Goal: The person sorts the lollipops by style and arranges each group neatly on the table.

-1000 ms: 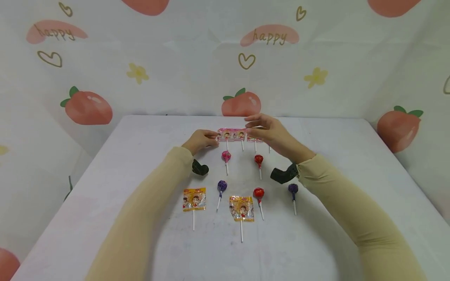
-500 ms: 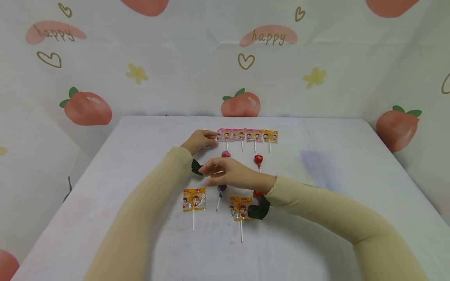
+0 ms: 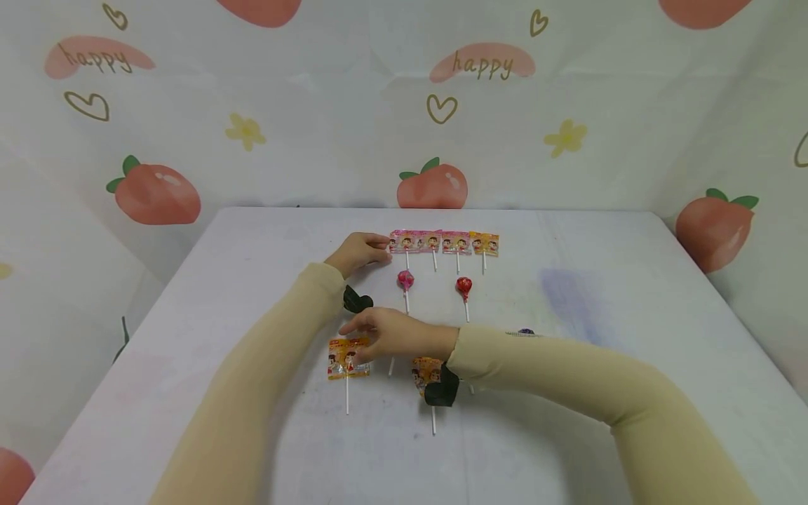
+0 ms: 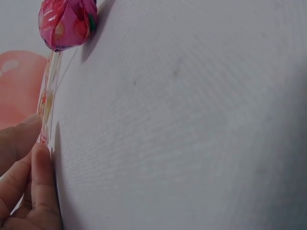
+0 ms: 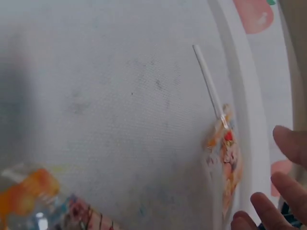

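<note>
R hand (image 3: 399, 335), R sleeve (image 3: 555, 366) bar mid tbl (image 3: 625, 287), room far R

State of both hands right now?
Left hand: closed, pinching the edge of the leftmost pink-wrapped lollipop.
Right hand: open, holding nothing, at the leftmost orange-wrapped lollipop.

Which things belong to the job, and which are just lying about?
Likely in the job:
row of flat lollipops, left end pinched by left hand
front-left orange lollipop, beside right hand
second front orange lollipop

Seemingly just lying about:
pink round lollipop
red round lollipop
</note>
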{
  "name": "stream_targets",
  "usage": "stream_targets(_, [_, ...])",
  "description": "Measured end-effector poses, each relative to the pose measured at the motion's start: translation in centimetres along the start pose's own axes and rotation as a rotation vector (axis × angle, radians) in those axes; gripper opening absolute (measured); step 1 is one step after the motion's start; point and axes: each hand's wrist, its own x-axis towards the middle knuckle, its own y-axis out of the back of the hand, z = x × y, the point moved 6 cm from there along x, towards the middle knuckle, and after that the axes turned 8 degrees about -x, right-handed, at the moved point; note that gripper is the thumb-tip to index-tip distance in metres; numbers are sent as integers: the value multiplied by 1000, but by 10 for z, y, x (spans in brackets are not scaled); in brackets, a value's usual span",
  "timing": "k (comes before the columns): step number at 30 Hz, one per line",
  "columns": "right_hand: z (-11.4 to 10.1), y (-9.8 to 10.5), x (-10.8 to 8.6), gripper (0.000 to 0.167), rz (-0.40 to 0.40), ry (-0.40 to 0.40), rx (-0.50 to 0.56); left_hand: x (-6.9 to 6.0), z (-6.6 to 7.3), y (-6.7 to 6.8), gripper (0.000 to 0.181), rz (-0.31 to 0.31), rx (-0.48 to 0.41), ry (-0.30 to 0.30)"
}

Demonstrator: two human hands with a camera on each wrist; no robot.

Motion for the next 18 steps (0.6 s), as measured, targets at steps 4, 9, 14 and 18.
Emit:
stream_targets(4, [1, -5, 6, 50, -3, -26, -78, 0, 0, 0, 46, 6, 0, 10])
stream_targets(9, [2, -9, 12, 52, -10, -54, -148, 2, -1, 0, 47, 10, -5, 18])
stream_targets(14, [0, -13, 15, 51, -14, -78, -219, 3, -2, 1, 47, 23, -8, 26])
stream_targets(18, [-2, -15, 14, 51, -9, -113, -273, 2, -2, 1, 48, 9, -26, 11])
